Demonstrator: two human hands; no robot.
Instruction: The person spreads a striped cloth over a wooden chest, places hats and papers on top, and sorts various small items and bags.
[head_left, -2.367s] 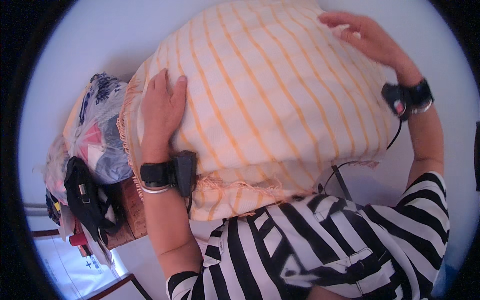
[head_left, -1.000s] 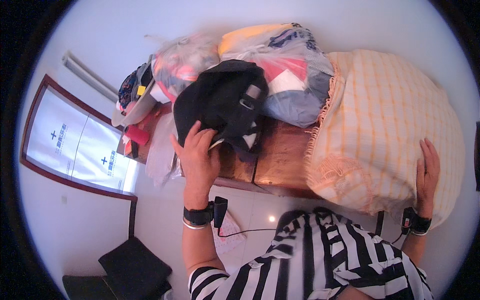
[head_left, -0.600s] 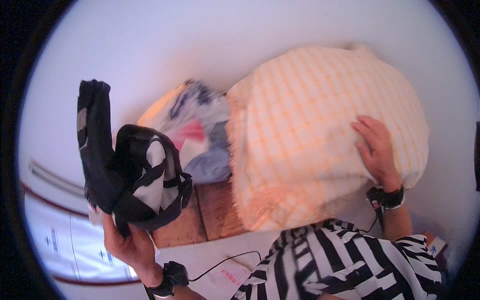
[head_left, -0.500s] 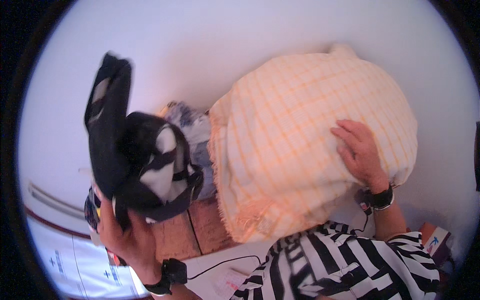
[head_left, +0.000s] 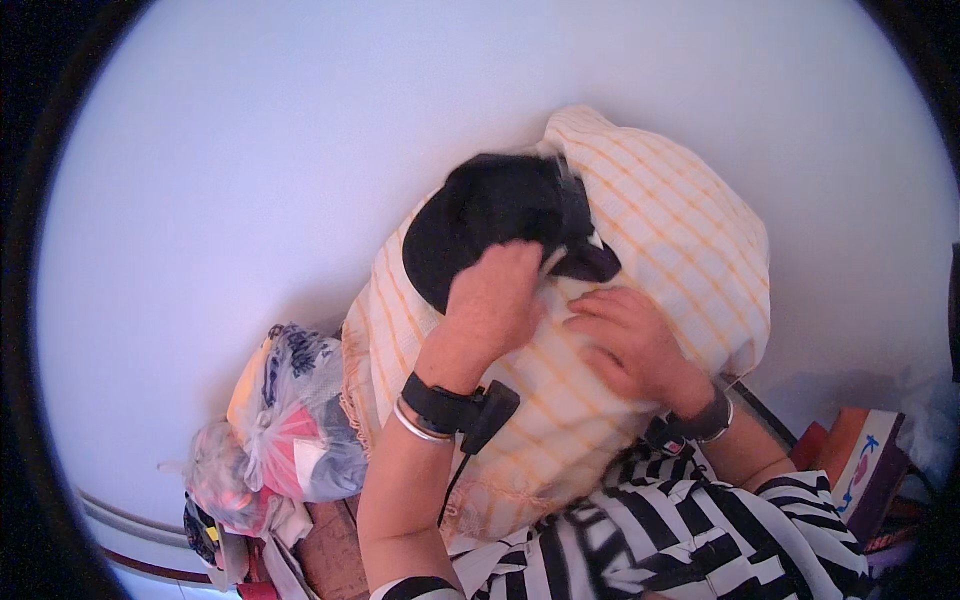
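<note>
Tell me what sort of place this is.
Likely a storage corner in a home: a bulging checked cloth, stuffed clear plastic bags, and a plain pale wall.

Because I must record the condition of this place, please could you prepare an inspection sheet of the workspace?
Surface: brown wooden tabletop, partly visible at lower left
Job's things: black cap-like item over the bulky orange-striped cloth
Clutter: stuffed clear plastic bags at left; box at lower right
Left grip: at the black item's lower edge, closure unclear
Right grip: loosely open over the cloth
Cables: thin black cable below the left-wrist device
Surroundings: pale wall behind
</note>
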